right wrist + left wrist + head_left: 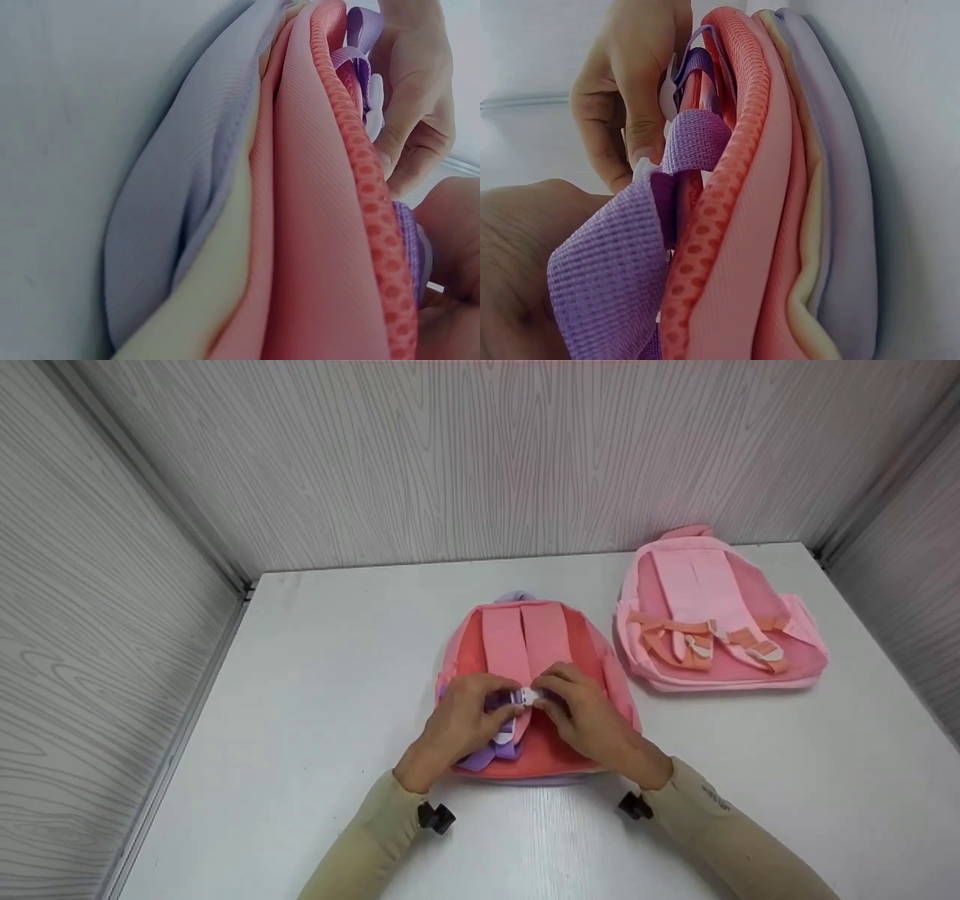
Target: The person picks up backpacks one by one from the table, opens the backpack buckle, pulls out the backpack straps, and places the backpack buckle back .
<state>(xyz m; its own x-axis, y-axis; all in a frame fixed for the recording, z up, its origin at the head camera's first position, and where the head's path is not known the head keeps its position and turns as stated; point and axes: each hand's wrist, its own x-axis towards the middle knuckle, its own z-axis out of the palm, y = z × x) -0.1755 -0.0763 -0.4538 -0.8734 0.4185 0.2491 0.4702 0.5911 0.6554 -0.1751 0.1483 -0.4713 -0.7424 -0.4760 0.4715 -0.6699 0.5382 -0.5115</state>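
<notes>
The left hand (466,712) and right hand (585,711) pinch opposite ends of 1 white buckle (528,697) over a coral backpack (541,744) on the tabletop (337,675); 1 pink backpack (709,600) lies just to its right.

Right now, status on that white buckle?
Left hand and right hand pinching white buckle, latch unclear. Coral backpack straps-up beneath. Pink backpack off to the side, not blocking.

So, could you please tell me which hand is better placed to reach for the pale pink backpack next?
Probably the right hand: the pale pink backpack lies on that side, nearer to it than to the left hand. Both are at the white buckle now, though.
</notes>
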